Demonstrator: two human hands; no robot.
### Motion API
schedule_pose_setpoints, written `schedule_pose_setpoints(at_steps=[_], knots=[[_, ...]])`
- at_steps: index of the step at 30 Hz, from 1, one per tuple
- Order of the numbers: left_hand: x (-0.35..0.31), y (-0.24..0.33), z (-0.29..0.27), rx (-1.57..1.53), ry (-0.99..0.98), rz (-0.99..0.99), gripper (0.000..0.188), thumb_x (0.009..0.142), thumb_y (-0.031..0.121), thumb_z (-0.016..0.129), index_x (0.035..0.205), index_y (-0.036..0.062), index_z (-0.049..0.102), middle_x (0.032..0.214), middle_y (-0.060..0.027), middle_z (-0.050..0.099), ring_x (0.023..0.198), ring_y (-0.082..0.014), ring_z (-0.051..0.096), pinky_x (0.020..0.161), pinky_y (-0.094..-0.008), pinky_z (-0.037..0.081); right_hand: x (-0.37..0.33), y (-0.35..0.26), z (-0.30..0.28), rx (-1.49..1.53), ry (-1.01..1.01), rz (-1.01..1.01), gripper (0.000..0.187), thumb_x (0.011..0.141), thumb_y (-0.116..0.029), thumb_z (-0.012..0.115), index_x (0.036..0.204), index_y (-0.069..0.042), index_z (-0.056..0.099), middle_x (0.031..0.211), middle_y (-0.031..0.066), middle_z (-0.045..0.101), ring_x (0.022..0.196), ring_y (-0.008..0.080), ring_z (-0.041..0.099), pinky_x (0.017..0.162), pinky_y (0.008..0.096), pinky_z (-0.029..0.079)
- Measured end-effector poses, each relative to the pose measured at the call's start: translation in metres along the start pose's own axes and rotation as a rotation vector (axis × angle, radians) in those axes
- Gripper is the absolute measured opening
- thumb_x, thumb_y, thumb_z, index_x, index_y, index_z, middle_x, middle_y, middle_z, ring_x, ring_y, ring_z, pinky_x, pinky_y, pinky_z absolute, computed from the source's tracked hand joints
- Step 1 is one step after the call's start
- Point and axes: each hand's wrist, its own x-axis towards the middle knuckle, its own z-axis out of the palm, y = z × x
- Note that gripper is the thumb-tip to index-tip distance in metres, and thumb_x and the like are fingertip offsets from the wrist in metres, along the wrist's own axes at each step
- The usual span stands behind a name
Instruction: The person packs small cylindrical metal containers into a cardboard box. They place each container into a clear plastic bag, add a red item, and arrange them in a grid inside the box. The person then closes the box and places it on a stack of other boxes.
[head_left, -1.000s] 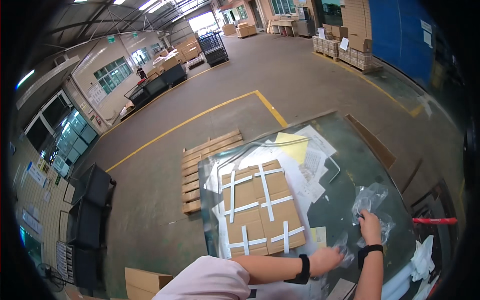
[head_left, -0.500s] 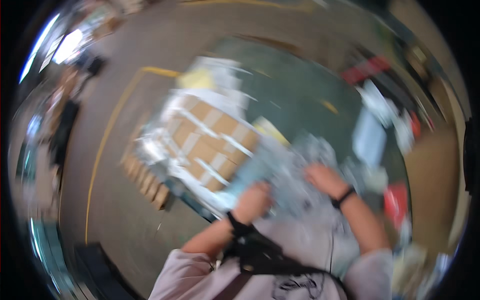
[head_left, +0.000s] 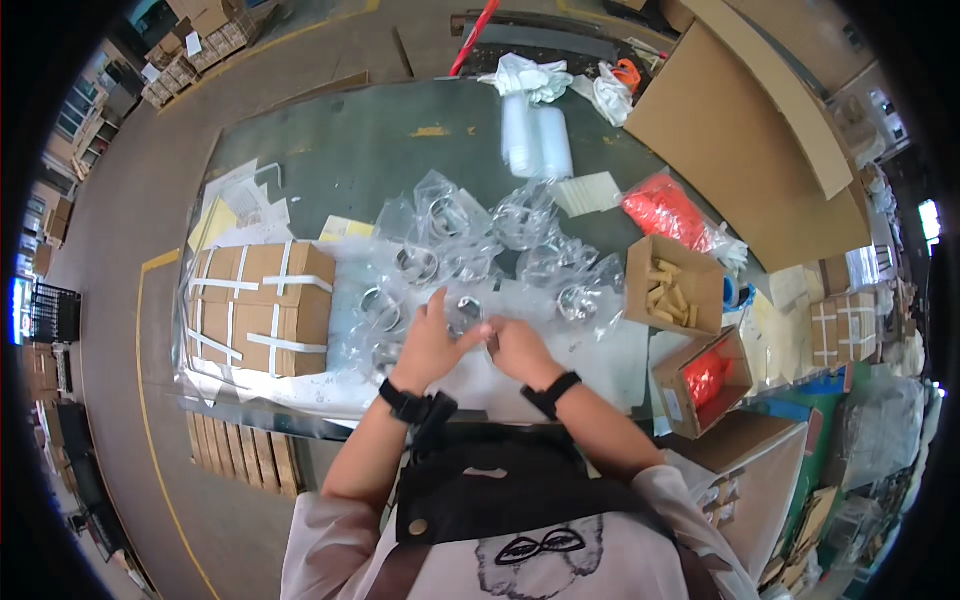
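My left hand [head_left: 430,347] is over the near middle of the table, fingers stretched upward and thumb reaching right. Its thumb tip meets the curled fingers of my right hand [head_left: 520,353]; whatever the right fingers may pinch is too small to tell. Just beyond the hands lies a shiny metal ring [head_left: 465,312] in clear plastic. Around it are several more bagged metal rings, among them one at the back [head_left: 446,217] and one to the right [head_left: 577,304]. White sheeting [head_left: 480,385] lies beneath them.
A strapped cardboard box [head_left: 262,308] stands left. To the right are a carton of tan cylindrical pieces [head_left: 672,296], a carton with red contents [head_left: 706,380] and a red bag [head_left: 665,212]. Clear plastic rolls [head_left: 536,138] lie at the back; a large cardboard sheet [head_left: 740,140] leans beyond.
The view has swung toward the right and cleared of blur. My hands, which were apart over the clear bags, have come together at the thumb and fingertips.
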Motion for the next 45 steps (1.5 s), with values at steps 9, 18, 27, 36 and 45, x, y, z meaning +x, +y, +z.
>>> schedule_pose_setpoints(at_steps=[9,18,27,36,45], knots=[[-0.028,0.033,0.077,-0.203,-0.279,0.003,0.062,0.072,0.012,0.077,0.125,0.0046,0.046,0.087,-0.0162,0.059,0.077,-0.0331,0.061,0.068,-0.0396,0.049,-0.08,0.05,-0.055,0.424,-0.179,0.343,0.04,0.097,-0.031,0.05,0.085,0.003,0.067,0.066,0.012,0.067,0.057,0.0239,0.065,0.06,0.0351,0.052],[-0.048,0.117,-0.032,-0.01,-0.371,0.211,0.033,0.082,0.012,0.07,0.113,0.0069,0.059,0.087,-0.0118,0.062,0.065,-0.0221,0.061,0.062,-0.0332,0.049,-0.099,0.04,-0.173,-0.108,0.248,-0.126,0.019,0.082,-0.01,0.064,0.1,-0.004,0.067,0.086,0.012,0.068,0.069,0.0249,0.067,0.063,0.0346,0.053],[0.054,0.132,0.113,0.729,-0.554,0.914,0.016,0.081,0.008,0.054,0.096,0.0106,0.058,0.095,-0.0095,0.059,0.076,-0.0273,0.066,0.062,-0.0419,0.053,-0.112,0.104,-0.157,-0.495,-0.052,-0.124,0.012,0.083,-0.01,0.053,0.085,-0.005,0.063,0.096,0.0132,0.066,0.09,0.0325,0.063,0.074,0.0402,0.053],[0.007,0.135,0.021,0.068,-0.305,0.523,0.008,0.08,0.015,0.069,0.078,0.0083,0.065,0.076,-0.0068,0.062,0.062,-0.0235,0.063,0.059,-0.0352,0.053,-0.115,0.029,-0.261,-0.074,-0.339,-0.06,0.015,0.079,-0.02,0.068,0.084,-0.007,0.066,0.083,0.0124,0.066,0.084,0.0319,0.063,0.075,0.0447,0.05],[0.127,0.103,0.07,0.38,-0.055,0.32,0.014,0.079,0.01,0.06,0.091,0.0024,0.063,0.088,-0.0203,0.066,0.079,-0.038,0.065,0.072,-0.0463,0.054,0.037,0.077,-0.146,-0.597,-0.094,-0.292,0.014,0.079,-0.008,0.055,0.076,-0.002,0.067,0.078,0.0171,0.067,0.074,0.036,0.068,0.065,0.0448,0.055]])
